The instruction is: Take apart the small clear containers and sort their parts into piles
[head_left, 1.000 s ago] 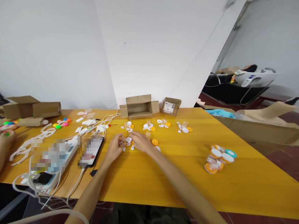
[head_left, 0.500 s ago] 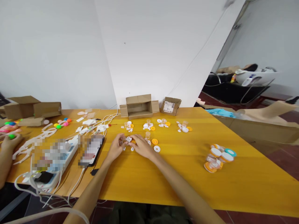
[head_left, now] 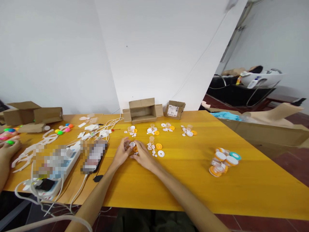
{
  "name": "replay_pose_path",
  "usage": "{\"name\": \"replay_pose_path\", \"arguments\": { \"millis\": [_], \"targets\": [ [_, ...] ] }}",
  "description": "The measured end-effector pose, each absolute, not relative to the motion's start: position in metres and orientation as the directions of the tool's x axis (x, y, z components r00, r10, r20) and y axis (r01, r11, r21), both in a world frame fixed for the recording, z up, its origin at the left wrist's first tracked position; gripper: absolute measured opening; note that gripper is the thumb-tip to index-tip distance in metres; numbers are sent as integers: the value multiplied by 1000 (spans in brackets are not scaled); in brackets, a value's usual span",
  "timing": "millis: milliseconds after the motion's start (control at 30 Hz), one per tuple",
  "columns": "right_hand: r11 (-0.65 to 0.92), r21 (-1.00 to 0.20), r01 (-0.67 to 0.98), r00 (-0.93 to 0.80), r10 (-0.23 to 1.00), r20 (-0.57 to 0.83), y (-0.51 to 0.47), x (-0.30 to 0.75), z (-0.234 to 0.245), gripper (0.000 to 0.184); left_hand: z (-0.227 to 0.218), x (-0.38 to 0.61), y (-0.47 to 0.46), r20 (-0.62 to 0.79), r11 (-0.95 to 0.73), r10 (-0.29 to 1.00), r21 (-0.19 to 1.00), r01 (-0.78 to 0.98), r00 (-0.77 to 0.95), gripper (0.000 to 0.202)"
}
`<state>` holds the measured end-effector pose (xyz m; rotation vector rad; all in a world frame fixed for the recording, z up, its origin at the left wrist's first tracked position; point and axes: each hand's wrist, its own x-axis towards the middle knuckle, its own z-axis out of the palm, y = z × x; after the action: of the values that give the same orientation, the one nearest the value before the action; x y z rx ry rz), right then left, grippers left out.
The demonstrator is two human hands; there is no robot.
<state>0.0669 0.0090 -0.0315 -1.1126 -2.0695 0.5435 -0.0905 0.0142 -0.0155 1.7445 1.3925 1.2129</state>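
Observation:
My left hand (head_left: 122, 152) is curved around the left side of a small group of plastic parts, thumb and fingers apart. Close against its fingers stands a clear plastic cup (head_left: 126, 145), partly hidden. The thumb reaches to a white disc (head_left: 132, 144). On the other side, my right hand (head_left: 144, 157) rests low with its fingers and thumb spread. An orange disc (head_left: 135, 149) and some small white pieces lie between the hands, partly covered by the fingers. Right of this group are another clear cup (head_left: 151, 140), an orange disc (head_left: 158, 146) and a white disc (head_left: 161, 153).
Similar part groups lie farther back, before an open cardboard box (head_left: 143, 112) and a smaller box (head_left: 175, 110). Orange-and-white capped jars (head_left: 220, 156) are clustered at right. At left are a power strip (head_left: 54, 185), phone (head_left: 95, 159), cables and another person's hand (head_left: 9, 146).
My right thumb has moved down and away from the white disc. Small white pieces that showed below my hands are now mostly covered. The view has shifted slightly.

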Motion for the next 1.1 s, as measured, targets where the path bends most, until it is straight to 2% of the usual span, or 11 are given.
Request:
{"name": "replay_pose_path", "arguments": {
  "millis": [167, 267, 400, 467, 567, 733, 867, 967, 1100],
  "targets": [
    [588, -618, 521, -332, 807, 488, -7, 92, -34, 62, -9, -80, 2, 450, -398, 889, 678, 617, 79, 50],
    [618, -523, 588, -306, 768, 563, -16, 116, -30, 50, -4, -73, -4, 500, -447, 848, 497, 744, 176, 40],
    [581, -363, 729, -279, 736, 617, -22, 139, -22, 38, -4, -70, -7, 485, -506, 804, 251, 825, 345, 24],
    [530, -312, 789, -264, 750, 607, -22, 144, -20, 40, -7, -70, -7, 491, -509, 786, 171, 843, 375, 23],
    [449, -298, 842, -224, 795, 564, -18, 147, -23, 59, -11, -73, -4, 520, -479, 773, 103, 872, 364, 24],
    [376, -360, 854, -159, 847, 507, -7, 154, -38, 88, -12, -75, -3, 546, -478, 752, 65, 876, 370, 30],
    [385, -432, 815, -173, 874, 453, 6, 158, -42, 98, -11, -59, -10, 561, -538, 723, 90, 838, 404, 33],
    [439, -501, 745, -238, 878, 415, 14, 161, -37, 96, -12, -38, -22, 544, -604, 715, 165, 779, 439, 38],
    [460, -628, 628, -296, 887, 353, 13, 178, -33, 96, -19, -17, -34, 484, -648, 747, 379, 661, 456, 54]
  ]
}}
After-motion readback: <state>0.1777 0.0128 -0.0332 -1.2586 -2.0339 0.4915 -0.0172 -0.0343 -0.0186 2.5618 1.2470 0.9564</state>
